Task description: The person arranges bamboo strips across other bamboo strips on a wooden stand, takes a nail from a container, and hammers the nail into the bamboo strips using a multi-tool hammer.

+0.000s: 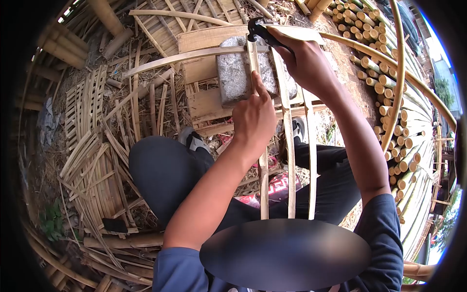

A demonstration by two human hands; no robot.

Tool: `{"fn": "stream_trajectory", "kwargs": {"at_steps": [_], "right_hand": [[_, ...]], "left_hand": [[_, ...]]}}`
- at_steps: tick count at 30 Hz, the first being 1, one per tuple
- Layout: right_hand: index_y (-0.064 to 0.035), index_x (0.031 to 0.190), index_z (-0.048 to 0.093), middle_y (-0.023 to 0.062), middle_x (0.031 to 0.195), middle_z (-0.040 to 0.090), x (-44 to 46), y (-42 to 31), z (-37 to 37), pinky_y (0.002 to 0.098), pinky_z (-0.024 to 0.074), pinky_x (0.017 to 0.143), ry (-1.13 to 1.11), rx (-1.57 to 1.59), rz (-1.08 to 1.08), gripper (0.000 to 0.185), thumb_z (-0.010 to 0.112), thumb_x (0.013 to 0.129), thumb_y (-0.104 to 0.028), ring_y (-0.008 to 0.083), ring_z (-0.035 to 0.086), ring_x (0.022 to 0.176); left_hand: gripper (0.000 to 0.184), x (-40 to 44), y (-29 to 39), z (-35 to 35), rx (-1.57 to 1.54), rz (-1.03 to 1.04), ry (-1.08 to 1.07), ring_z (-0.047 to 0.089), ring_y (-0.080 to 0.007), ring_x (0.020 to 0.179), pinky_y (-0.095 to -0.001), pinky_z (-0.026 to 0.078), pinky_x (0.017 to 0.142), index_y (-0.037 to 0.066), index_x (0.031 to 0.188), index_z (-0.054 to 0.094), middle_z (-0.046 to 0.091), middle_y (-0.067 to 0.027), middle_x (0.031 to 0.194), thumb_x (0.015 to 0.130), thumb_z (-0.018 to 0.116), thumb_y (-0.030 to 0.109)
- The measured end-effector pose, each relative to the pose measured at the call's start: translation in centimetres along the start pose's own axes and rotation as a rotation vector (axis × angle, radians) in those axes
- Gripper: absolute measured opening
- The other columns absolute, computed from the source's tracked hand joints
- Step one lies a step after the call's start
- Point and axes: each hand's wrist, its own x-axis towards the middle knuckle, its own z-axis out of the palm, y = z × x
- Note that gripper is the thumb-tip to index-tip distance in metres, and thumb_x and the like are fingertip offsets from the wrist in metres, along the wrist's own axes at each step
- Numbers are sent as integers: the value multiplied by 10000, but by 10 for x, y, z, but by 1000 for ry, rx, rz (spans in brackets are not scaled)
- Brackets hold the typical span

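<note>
My right hand (307, 61) is closed around the dark handle of a hammer (265, 34). The hammer's head is over the far end of a narrow bamboo strip (264, 190). My left hand (254, 119) grips this strip, its index finger laid along the top. A grey stone block (232, 78) lies under the strip's far part. Across the block runs a curved bamboo strip (177, 58), meeting the lengthwise one near the hammer. Two more long strips, a middle one (288, 155) and a right one (309, 160), extend toward my body. Any nail is too small to make out.
Wooden boards (202, 104) lie beneath the stone. Stacked bamboo poles (404, 141) line the right side, with a bent pole (399, 73) arching before them. Split bamboo pieces (92, 170) and a woven panel (82, 104) cover the left ground. My knees flank the strips.
</note>
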Motion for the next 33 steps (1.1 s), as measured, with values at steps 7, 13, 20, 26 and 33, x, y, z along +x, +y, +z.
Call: {"fn": "stream_trajectory", "kwargs": {"at_steps": [7, 13, 20, 26, 33], "right_hand": [[-145, 1350, 621, 251, 721, 639, 6, -16, -5, 499, 496, 640, -34, -75, -6, 410, 620, 940, -150, 430, 645, 676], [-160, 1447, 517, 232, 695, 632, -4, -4, 3, 492, 490, 622, -60, -113, -35, 524, 620, 933, -131, 406, 642, 636], [-148, 1401, 572, 231, 655, 606, -3, -3, 4, 472, 472, 568, -14, -134, -47, 467, 619, 937, -128, 404, 595, 562], [-146, 1372, 597, 250, 710, 622, -3, -8, -2, 505, 480, 616, 40, -62, -30, 431, 625, 942, -152, 443, 624, 657], [-150, 1391, 569, 254, 738, 641, -1, -5, -3, 494, 486, 613, -62, -81, -7, 447, 631, 948, -145, 438, 643, 690]], "left_hand": [[750, -1, 5, -5, 25, 1, -18, 670, -233, 511, -331, 504, 409, -226, 1453, 230, 690, -186, 656, 842, 597, 10], [770, -3, 2, 4, 62, 6, 25, 673, -225, 524, -319, 500, 414, -229, 1454, 224, 696, -191, 688, 832, 609, 15], [762, -2, 4, 7, 90, 3, 30, 670, -210, 531, -302, 490, 409, -223, 1449, 251, 709, -190, 729, 826, 619, 16], [729, -3, 2, 4, 100, 26, 36, 649, -195, 498, -304, 481, 405, -218, 1446, 271, 701, -178, 694, 839, 603, 12], [688, -2, -1, 15, 139, 41, 120, 640, -177, 479, -290, 459, 386, -205, 1444, 297, 704, -154, 682, 868, 581, 44]]}}
